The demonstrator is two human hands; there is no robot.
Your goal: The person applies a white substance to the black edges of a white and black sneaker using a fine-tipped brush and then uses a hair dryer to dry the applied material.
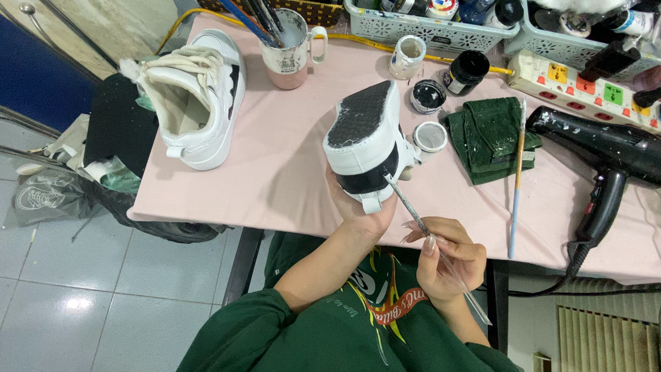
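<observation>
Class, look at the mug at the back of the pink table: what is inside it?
The mug holds several brushes, handles sticking out above the rim. Their lower ends and any liquid are hidden by the mug's wall.

Top: you wear a dark green sweatshirt.
Sleeves: they are pushed up near your elbows, forearms bare.
Chest print: yellow flame shapes, a red band and white lettering.
Nails: long and pale on your right hand (446,258).
</observation>
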